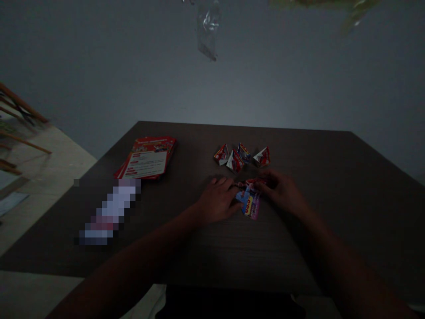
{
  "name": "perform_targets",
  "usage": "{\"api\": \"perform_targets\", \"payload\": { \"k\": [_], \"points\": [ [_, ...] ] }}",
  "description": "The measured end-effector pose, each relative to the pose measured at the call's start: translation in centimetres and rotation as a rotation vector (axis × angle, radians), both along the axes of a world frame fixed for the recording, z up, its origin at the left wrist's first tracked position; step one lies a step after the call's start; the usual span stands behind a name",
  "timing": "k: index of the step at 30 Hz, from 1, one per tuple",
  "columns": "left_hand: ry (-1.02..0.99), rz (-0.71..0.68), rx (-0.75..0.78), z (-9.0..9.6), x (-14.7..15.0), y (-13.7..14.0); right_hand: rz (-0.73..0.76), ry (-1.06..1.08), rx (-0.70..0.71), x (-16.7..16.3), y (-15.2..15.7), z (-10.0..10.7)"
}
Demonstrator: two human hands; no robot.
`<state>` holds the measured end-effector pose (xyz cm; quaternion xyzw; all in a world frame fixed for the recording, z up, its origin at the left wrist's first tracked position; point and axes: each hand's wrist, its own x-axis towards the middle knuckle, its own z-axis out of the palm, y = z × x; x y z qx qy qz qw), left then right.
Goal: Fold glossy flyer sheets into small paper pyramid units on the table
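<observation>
A small printed paper sheet [247, 203], blue, yellow and pink, lies partly folded on the table between my two hands. My left hand [215, 201] rests at its left edge, with the thumb and a fingertip holding the paper down. At the upper right edge, my right hand [282, 191] pinches the paper between thumb and fingers, which hide part of it. Just beyond the hands sit several folded paper pieces, among them a red and white one [235, 161] and another [262, 157] set apart on the right.
On the left of the dark wooden table [186, 252] lies a stack of red and white printed leaflets [149, 161]. Nearer to me is a pixelated, blurred-out item [111, 212]. A pale wall [265, 88] stands behind the table, with a clear plastic bag [208, 29] on it.
</observation>
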<state>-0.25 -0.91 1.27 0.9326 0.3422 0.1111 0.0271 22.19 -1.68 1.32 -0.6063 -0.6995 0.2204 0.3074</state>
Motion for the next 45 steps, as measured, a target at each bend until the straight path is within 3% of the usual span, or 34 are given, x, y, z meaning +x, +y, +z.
{"api": "perform_targets", "payload": {
  "k": [7, 15, 23, 32, 41, 45],
  "points": [
    [-0.021, 0.007, -0.024, 0.14, -0.10, 0.03, 0.076, 0.039, -0.075, -0.57, -0.33, 0.34],
    [-0.045, -0.004, -0.033, -0.13, -0.10, 0.12, 0.055, 0.173, -0.149, -0.52, -0.08, -0.23],
    [-0.045, -0.007, -0.025, -0.15, -0.04, 0.22, 0.043, -0.093, -0.099, 0.09, 0.23, -0.56],
    [-0.025, -0.040, -0.010, -0.38, -0.06, 0.67, 0.058, -0.227, -0.085, -0.14, 0.23, -0.04],
    [-0.053, -0.081, -0.018, -0.74, -0.11, 0.74, 0.050, -0.250, -0.141, -0.45, 0.16, 0.01],
    [-0.057, -0.089, -0.021, -0.81, -0.02, 0.77, 0.140, -0.241, -0.028, -0.46, 0.20, -0.18]
  ]
}}
